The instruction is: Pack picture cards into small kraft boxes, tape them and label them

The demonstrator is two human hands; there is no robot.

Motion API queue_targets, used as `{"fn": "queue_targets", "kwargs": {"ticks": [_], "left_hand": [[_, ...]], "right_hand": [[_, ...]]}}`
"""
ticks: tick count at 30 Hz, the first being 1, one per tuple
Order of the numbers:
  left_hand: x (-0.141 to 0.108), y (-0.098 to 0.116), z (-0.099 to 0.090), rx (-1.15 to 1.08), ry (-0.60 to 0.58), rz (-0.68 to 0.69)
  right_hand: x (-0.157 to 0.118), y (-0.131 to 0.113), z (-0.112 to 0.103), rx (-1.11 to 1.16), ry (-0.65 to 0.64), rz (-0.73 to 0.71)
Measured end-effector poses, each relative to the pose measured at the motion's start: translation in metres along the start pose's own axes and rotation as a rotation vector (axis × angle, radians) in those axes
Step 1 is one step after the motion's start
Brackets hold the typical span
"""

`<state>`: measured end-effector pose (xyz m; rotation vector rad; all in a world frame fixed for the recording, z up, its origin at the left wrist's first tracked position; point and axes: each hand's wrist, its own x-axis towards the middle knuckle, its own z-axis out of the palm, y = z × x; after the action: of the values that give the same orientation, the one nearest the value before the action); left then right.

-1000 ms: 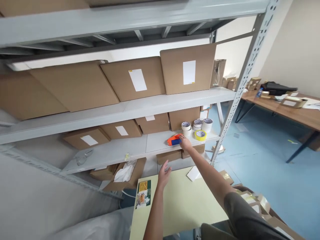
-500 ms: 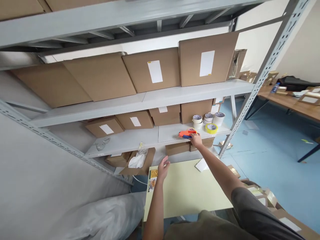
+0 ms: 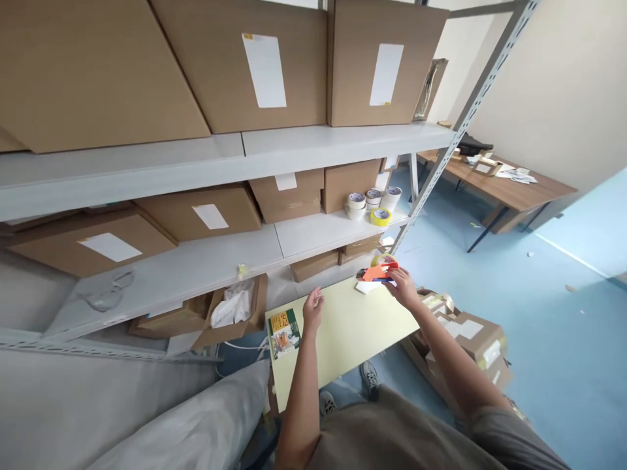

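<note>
My right hand [image 3: 403, 287] is closed around an orange and blue tape dispenser [image 3: 376, 272], in the air over the far right part of a pale yellow table [image 3: 337, 333]. A roll of yellowish tape [image 3: 383, 259] shows at the dispenser's top. Over the table's left part hovers my left hand [image 3: 312, 308], its fingers loosely bent and apart, with nothing in them. A book with a green and yellow cover [image 3: 284, 333] lies at the table's left end. White paper [image 3: 366, 286] lies at the far edge, partly hidden below the dispenser.
Grey shelving [image 3: 337, 235] faces me, bearing cardboard boxes [image 3: 350, 186], white tape rolls [image 3: 356, 202] and a yellow tape roll [image 3: 381, 217]. Safety glasses [image 3: 105, 297] lie on the shelf's left. Cartons [image 3: 470, 333] are stacked on the right; a brown table [image 3: 529, 186] stands beyond.
My right hand has brought the tape dispenser off the shelf and back over the table. The view has swung right and down. My left hand stays empty above the table.
</note>
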<state>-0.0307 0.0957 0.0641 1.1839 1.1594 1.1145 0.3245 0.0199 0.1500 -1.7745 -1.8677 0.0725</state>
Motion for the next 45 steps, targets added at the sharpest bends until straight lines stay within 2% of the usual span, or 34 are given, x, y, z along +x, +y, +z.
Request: {"fn": "queue_targets", "kwargs": {"ticks": [2, 4, 8, 13, 17, 23, 26, 31, 34, 39, 42, 45], "left_hand": [[-0.006, -0.001, 0.010, 0.005, -0.029, -0.014], [-0.014, -0.002, 0.018, 0.022, -0.044, -0.028], [-0.034, -0.007, 0.019, 0.062, -0.018, -0.041], [-0.059, -0.020, 0.012, 0.130, 0.088, -0.085], [-0.079, -0.032, 0.018, 0.176, 0.153, -0.151], [-0.105, -0.049, 0.049, 0.211, 0.214, -0.253], [-0.109, -0.054, 0.071, 0.214, 0.214, -0.278], [-0.102, -0.053, 0.109, 0.204, 0.185, -0.276], [-0.099, -0.048, 0.123, 0.194, 0.163, -0.268], [-0.111, -0.043, 0.121, 0.199, 0.197, -0.277], [-0.125, -0.046, 0.112, 0.190, 0.242, -0.283], [-0.140, -0.051, 0.101, 0.186, 0.300, -0.293]], "right_hand": [[-0.023, 0.008, -0.004, 0.002, -0.069, -0.016], [-0.041, 0.018, 0.002, 0.005, -0.162, -0.016], [-0.062, 0.042, 0.039, -0.013, -0.376, 0.083], [-0.068, 0.075, 0.088, -0.086, -0.612, 0.241], [-0.071, 0.103, 0.119, -0.113, -0.717, 0.277], [-0.078, 0.135, 0.151, -0.158, -0.798, 0.377], [-0.083, 0.143, 0.155, -0.194, -0.818, 0.444], [-0.093, 0.150, 0.148, -0.205, -0.805, 0.518], [-0.100, 0.156, 0.142, -0.210, -0.790, 0.551], [-0.106, 0.168, 0.134, -0.216, -0.781, 0.631], [-0.105, 0.169, 0.130, -0.216, -0.697, 0.630], [-0.097, 0.158, 0.127, -0.200, -0.595, 0.587]]}}
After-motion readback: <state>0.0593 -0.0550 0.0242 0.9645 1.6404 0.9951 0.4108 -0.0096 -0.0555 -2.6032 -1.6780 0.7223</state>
